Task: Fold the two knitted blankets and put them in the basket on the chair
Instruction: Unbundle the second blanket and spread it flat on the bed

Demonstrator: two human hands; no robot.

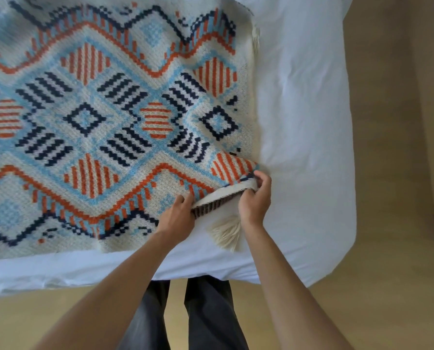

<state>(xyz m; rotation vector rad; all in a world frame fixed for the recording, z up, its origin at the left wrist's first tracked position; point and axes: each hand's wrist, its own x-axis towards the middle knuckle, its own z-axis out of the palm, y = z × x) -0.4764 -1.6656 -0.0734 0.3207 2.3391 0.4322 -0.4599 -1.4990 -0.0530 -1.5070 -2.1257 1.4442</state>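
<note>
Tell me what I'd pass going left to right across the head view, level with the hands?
Knitted blanket → left hand → tassel → right hand → white bed sheet → wooden floor.

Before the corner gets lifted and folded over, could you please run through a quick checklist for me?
1. Left hand has a grip on the blanket edge: ok.
2. Right hand pinches the corner by the tassel: ok.
3. Blanket lies spread flat on the bed: ok, apart from the lifted corner.
4. Far corner tassel free, nothing on it: ok.
5. Second blanket located: cannot tell, not in view.
6. Basket and chair within reach: cannot tell, not in view.
</note>
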